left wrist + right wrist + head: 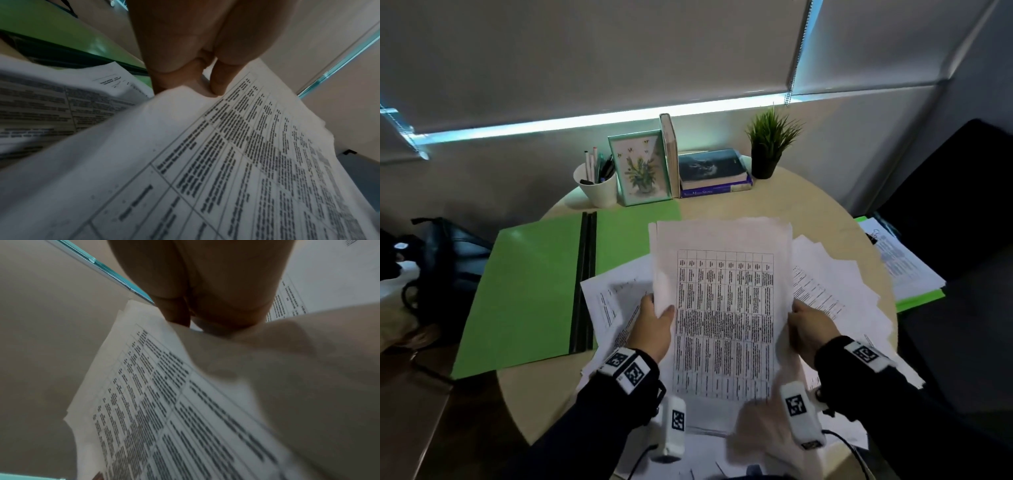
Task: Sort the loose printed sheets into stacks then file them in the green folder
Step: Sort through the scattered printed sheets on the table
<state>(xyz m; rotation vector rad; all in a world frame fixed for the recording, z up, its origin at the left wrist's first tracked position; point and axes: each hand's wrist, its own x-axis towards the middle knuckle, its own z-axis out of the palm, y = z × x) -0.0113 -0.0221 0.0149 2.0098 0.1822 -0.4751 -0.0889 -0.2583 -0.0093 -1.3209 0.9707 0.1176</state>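
We hold a bundle of sheets (724, 308) upright above the table (808, 205), left hand (654, 329) pinching its left edge, thumb in front, right hand (810, 329) curled round the right edge, probably to square them into a stack. Loose sheets (832, 284) lie beneath; the folder (534, 284) lies open to the left, ready.
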